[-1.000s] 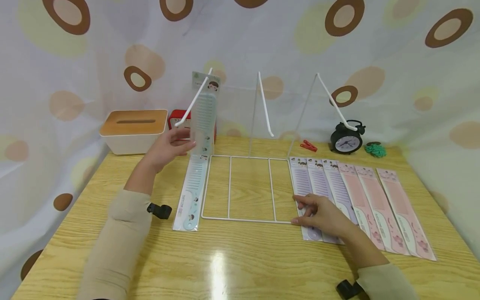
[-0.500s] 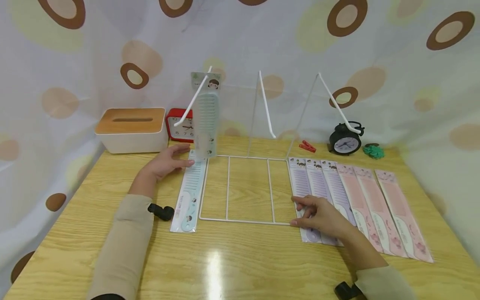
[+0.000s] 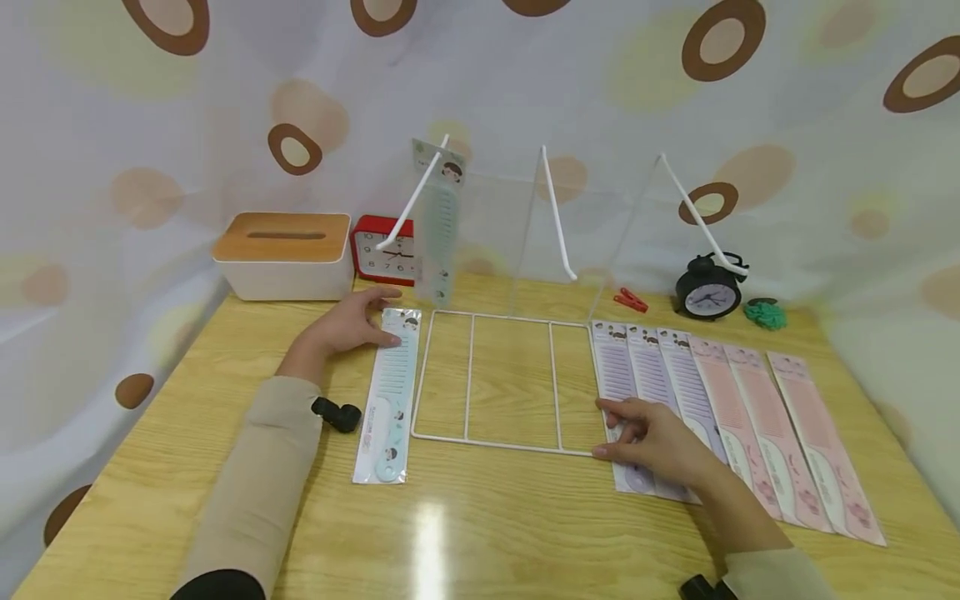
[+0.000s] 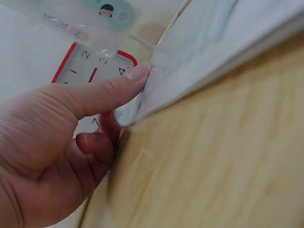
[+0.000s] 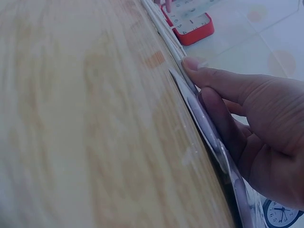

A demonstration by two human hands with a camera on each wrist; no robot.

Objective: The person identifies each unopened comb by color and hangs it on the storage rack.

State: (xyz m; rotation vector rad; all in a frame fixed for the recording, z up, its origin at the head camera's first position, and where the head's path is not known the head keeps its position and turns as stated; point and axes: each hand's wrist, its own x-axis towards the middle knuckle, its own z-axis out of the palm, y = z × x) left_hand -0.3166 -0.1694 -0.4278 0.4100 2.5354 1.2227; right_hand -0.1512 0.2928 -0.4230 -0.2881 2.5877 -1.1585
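A moment ago the left hand (image 3: 347,325) was up beside the hung blue comb (image 3: 442,225). Now that comb hangs alone on the left hook (image 3: 412,203) of the white rack (image 3: 468,383), and the hand is down at the flat blue comb (image 3: 388,387). The flat comb has also slid a little toward the front edge of the tabletop (image 3: 495,533). It looks like hanging the first comb is done, and this one is now being worked on.

The flat comb lies in its clear pack just beside the rack, on the side toward the tabletop's left edge. It is long and thin, and its long way runs from front to back. The end with the girl's picture points to the back edge, leaning a bit right. The handle with the hole points to the front.

The left thumb touches the pack near its top, and the first finger is spread away from it. The right hand (image 3: 658,440) has bent fingers at the rack's front right corner; I cannot tell if they pinch it.
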